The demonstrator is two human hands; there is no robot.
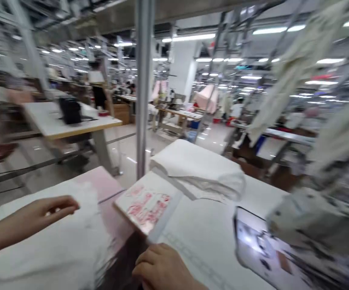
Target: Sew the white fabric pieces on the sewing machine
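Note:
My left hand (46,211) reaches out over a pile of white fabric (59,249) at the lower left, fingers held together and stretched forward, lying on the cloth. My right hand (162,268) rests knuckles up at the bottom centre on a white work surface (210,237), its fingers curled under. Just beyond it lies a flat white card with red printing (146,207). A folded stack of white cloth (198,167) sits behind the card. The picture is smeared by motion.
A sewing machine (307,225) stands at the right with a shiny metal plate (262,249) before it. A vertical metal pole (144,88) rises behind the card. White garments (292,68) hang upper right. Another table with a black object (70,110) stands left; people work far off.

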